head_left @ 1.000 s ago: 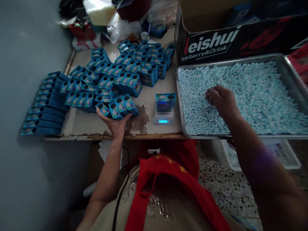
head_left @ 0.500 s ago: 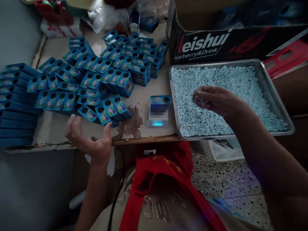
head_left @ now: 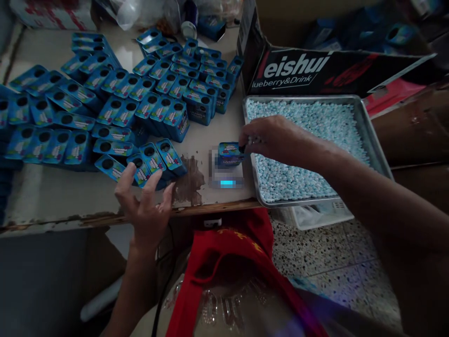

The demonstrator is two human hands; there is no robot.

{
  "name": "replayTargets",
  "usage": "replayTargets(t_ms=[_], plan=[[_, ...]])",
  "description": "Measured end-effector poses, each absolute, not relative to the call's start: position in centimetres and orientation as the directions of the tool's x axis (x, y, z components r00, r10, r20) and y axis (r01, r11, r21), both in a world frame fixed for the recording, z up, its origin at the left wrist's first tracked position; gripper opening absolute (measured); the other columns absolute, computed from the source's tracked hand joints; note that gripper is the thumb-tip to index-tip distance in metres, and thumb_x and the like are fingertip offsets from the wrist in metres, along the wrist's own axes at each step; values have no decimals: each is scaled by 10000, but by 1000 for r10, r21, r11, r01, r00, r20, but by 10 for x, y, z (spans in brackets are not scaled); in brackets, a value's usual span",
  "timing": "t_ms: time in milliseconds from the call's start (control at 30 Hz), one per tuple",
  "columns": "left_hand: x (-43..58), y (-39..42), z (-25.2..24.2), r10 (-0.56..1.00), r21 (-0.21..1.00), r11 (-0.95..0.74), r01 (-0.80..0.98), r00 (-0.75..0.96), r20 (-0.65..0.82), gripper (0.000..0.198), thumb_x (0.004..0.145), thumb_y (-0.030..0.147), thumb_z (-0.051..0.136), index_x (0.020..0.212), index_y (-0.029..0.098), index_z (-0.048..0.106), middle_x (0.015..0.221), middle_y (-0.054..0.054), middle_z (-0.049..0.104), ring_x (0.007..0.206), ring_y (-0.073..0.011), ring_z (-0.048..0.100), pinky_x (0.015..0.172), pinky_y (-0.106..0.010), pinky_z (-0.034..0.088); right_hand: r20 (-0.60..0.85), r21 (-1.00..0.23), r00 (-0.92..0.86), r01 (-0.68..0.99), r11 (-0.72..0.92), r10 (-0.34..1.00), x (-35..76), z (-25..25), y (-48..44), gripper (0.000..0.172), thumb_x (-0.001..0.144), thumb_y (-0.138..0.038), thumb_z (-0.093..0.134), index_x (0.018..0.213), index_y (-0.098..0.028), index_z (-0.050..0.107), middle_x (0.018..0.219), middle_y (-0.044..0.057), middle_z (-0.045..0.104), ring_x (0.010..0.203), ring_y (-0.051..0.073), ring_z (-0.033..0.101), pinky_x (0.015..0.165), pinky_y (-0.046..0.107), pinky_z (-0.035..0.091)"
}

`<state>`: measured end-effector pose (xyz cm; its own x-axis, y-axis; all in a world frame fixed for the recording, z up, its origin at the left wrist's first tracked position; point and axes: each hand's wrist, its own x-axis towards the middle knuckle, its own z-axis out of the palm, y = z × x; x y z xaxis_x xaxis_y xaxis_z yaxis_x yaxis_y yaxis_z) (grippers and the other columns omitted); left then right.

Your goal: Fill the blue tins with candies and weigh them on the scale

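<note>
Blocky blur at the centre of the frame masks the device with the cyan strip (head_left: 226, 183). My right hand (head_left: 271, 138) covers the right end of the lone blue container (head_left: 229, 149), and I can't count the pale pellets (head_left: 255, 140) it holds. My forearm (head_left: 361, 180) hides the lower right of the metal tray (head_left: 298, 202). The top edge crops the black box (head_left: 294, 70); the left edge cuts off blue containers (head_left: 4, 112).

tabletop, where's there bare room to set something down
Tabletop lies bare along the front edge left of the left hand, and on the worn patch between blue boxes and blurred lit device. Crowded: where boxes stand, and the tray under the right hand.
</note>
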<state>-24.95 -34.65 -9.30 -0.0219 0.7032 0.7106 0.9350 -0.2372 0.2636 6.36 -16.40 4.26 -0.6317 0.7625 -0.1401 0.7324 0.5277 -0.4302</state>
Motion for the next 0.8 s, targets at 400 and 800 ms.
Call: replayTargets(t_ms=[400,800], plan=[[-251,-343,-88,692,268,-275,923,-4,722,641,1018,199,902,1599,329,666,1739,-200,508,1557,-471,613,1231,-699,631,-83,-380,-588,765,520,804,59,43,-174,261,863,-98,827,1076,-236,890,1086,63,831,959,244,750,902,379,575],[-242,-342,-71,667,194,-341,920,91,739,393,1041,260,883,1414,325,775,1536,-136,721,1396,-369,732,1189,-577,629,-314,-844,-66,477,-246,947,131,25,-150,75,967,-125,831,905,-160,805,861,61,785,814,142,686,904,348,587]])
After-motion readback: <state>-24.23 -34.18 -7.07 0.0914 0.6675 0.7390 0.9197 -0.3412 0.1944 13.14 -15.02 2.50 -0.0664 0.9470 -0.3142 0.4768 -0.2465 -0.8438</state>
